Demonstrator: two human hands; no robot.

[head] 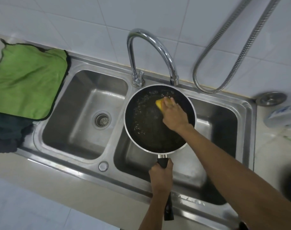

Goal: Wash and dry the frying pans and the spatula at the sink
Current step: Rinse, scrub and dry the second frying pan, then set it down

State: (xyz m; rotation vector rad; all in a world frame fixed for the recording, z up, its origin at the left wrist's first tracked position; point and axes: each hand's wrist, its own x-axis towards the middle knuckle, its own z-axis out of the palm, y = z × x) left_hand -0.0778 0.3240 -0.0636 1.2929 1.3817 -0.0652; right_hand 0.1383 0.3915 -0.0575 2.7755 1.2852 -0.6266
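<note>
Now scrubbing round black frying pan (146, 130) over steel sink (108, 156).
Left hand (161, 177) gripping handle (162, 162), right hand (173, 115) clutching yellow sponge (159, 104); suds threatening grip.

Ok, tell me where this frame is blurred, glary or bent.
Head view: the hose and the white container at the right edge are smeared with blur; the right hand on the yellow sponge is slightly soft; the faucet carries bright glare streaks; the wide lens bows the sink rim; light is soft, shadows faint.
</note>
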